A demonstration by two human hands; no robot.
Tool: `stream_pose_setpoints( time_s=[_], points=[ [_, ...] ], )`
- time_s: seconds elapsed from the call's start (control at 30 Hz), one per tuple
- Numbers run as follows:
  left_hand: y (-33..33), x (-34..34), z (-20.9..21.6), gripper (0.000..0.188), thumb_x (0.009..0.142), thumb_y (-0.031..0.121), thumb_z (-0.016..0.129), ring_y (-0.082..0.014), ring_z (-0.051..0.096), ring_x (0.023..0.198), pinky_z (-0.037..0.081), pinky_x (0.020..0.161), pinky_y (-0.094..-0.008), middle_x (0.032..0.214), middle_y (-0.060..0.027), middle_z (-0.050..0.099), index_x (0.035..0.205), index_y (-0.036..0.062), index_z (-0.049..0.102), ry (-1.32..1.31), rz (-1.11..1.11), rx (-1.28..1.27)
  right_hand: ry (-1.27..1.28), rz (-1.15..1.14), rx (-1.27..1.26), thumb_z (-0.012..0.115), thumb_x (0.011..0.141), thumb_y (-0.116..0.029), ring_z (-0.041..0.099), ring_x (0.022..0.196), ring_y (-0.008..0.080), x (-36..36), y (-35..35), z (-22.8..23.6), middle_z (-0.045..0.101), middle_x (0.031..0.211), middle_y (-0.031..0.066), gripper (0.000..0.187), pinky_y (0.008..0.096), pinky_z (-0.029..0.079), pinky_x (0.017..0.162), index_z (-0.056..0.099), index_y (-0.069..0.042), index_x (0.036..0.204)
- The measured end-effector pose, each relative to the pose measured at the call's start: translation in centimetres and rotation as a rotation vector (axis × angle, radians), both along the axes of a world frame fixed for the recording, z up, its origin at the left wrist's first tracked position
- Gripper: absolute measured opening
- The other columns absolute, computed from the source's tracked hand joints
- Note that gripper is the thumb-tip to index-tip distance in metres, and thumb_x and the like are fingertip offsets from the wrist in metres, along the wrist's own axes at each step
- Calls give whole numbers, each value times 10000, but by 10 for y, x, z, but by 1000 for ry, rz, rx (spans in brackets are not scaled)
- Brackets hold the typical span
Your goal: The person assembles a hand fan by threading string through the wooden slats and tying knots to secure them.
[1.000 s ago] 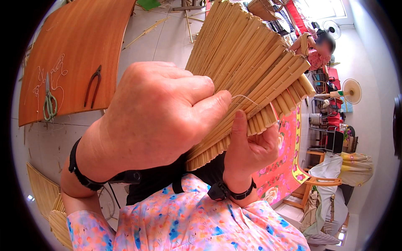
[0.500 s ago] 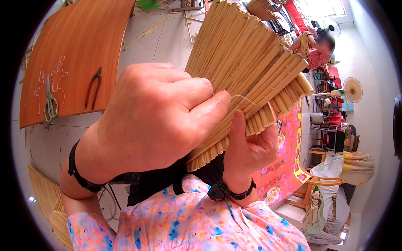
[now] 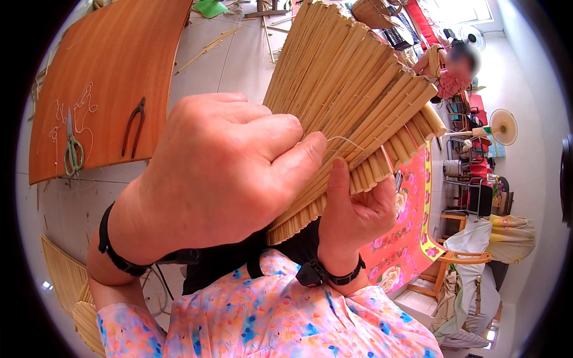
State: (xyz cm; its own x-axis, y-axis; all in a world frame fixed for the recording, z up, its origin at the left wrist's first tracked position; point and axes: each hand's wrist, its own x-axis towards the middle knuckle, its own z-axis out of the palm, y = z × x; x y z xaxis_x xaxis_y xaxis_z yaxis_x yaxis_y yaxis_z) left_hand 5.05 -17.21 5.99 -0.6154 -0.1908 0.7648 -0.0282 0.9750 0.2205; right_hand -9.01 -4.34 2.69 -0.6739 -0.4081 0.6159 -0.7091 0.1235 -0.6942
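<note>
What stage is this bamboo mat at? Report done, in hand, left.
Done: most slats of the bamboo slat mat already sit bound side by side. In hand: the left hand and right hand grip its lower edge, a thin thread running from the fingers. Left: the outermost slats splay loose; scissors and pliers lie unused on the wooden board.

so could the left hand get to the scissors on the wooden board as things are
Probably not right away: the left hand is clamped on the fan of bamboo slats, while the scissors lie apart on the wooden board. Nothing blocks the way, though.

Two hands, one bamboo slat mat, one scissors, one pliers, one fan.
</note>
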Motion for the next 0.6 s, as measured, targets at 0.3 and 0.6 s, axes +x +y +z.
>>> stream_pose_setpoints(
  time_s=[0.3, 0.6],
  points=[
    [8, 3, 21, 341, 603, 104, 628, -154, 439, 479, 309, 429, -294, 591, -9, 422, 919, 14, 717, -127, 29, -73, 15, 57, -65, 818, 737, -122, 533, 509, 86, 2, -4, 0, 612, 638, 64, 249, 254, 411, 460, 628, -7, 851],
    [-2, -8, 29, 256, 647, 59, 690, -171, 420, 463, 304, 431, -311, 566, -16, 409, 901, 30, 712, -154, -47, -44, 41, 67, -17, 810, 719, -50, 641, 638, 125, 1, 1, -4, 690, 789, 123, 367, 247, 509, 594, 651, 50, 1034]
  ],
)
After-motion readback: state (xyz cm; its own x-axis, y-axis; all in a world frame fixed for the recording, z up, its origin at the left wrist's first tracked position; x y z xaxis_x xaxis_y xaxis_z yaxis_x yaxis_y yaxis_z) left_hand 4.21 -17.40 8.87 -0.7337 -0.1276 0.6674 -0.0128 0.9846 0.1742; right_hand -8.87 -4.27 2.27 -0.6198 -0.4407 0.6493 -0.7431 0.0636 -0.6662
